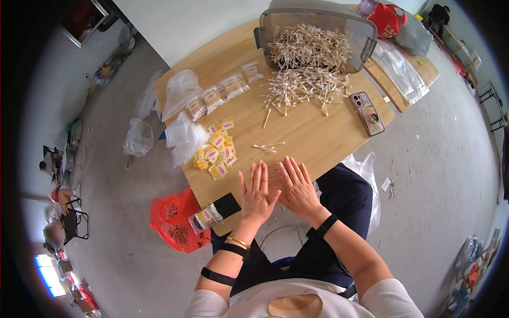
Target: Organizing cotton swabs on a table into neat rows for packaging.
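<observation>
A flat row of cotton swabs point(274, 174) lies side by side near the table's front edge, between my hands. My left hand point(256, 192) rests at its left end with fingers stretched out. At the right end my right hand point(298, 186) lies flat, fingers also extended. The thumbs come close together below the row, and the hands partly cover its ends. Just beyond are a few loose cotton swabs point(269, 147). Left of my left hand, a filled clear packet of swabs point(207, 217) sits against a black pad point(228, 205) at the table edge.
A tipped grey plastic bin point(366, 49) spills a heap of cotton swabs point(307, 87) at the back. Yellow-and-white cards point(217, 151), filled packets point(213, 97) and clear bags point(183, 140) lie left. A phone point(367, 114) lies right. A red bag point(177, 236) hangs off the left edge.
</observation>
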{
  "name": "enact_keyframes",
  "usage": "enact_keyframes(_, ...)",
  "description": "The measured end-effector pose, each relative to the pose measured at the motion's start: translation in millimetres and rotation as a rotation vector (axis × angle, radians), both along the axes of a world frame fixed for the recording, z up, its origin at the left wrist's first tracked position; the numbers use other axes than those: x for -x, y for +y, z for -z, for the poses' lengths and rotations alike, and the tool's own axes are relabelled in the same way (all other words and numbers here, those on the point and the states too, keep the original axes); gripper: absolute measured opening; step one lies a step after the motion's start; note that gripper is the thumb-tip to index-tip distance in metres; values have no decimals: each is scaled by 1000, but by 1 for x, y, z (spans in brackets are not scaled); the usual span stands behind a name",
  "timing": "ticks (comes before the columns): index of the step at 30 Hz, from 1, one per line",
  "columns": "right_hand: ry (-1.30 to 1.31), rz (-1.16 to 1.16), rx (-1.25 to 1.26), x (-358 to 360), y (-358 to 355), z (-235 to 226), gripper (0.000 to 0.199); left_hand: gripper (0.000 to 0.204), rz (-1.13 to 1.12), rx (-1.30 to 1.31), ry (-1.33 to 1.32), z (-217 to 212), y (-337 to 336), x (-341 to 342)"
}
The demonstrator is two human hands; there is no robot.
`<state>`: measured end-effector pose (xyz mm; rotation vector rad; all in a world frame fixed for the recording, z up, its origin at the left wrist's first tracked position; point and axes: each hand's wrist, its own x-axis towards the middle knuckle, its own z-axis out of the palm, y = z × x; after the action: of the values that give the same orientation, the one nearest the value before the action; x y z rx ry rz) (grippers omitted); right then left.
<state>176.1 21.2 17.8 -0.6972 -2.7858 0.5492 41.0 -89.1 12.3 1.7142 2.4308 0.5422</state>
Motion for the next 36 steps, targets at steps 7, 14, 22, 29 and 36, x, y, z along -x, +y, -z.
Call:
enact_keyframes(7,-3,-15,-23,16,3,1,92,90,-115,92,85,12,-13,14)
enact_keyframes(14,-55,-39,-139,25,-4,14,87,99,-136,56,77,18,-4,5)
enact_keyframes(22,-59,-37,-141,27,-4,14,86,93,-160,15,123,18,-5,3)
enact_keyframes(29,-173,-36,-220,26,-1,16,89,83,19,1,29,13,-3,-4)
enact_keyframes(36,-141,-62,-153,30,-6,9,85,82,0,-48,-70,13,-10,-1)
